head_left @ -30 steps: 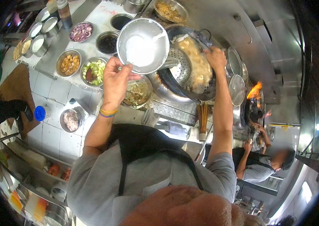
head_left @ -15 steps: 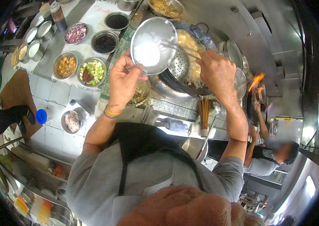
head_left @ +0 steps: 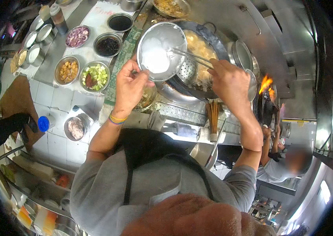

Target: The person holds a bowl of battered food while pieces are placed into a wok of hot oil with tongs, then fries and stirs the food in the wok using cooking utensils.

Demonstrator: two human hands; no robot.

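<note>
My left hand (head_left: 131, 83) grips the rim of a metal bowl (head_left: 177, 31) and tilts it so its inside faces me. A bright white, batter-like mass (head_left: 155, 61) lies in its lower part. In my right hand (head_left: 231, 83) is a pair of chopsticks (head_left: 198, 58), their tips inside the bowl near the white mass. Just beyond is a dark wok (head_left: 218, 44) with yellowish pieces (head_left: 198, 43) in bubbling oil. A perforated skimmer (head_left: 187, 70) rests in the wok, partly hidden by the bowl.
On the left counter stand bowls of diced cucumber (head_left: 97, 75), golden cubes (head_left: 67, 70), sliced onion (head_left: 77, 36) and dark sauce (head_left: 108, 45). A bamboo brush (head_left: 213, 122) and ladle handle (head_left: 217, 141) lie near me. At right, flames (head_left: 266, 84) rise beside another person (head_left: 280, 167).
The chopstick tips have shifted slightly within the bowl, and my right hand has moved a little right and down. The other person's arms have dropped lower, away from the flames.
</note>
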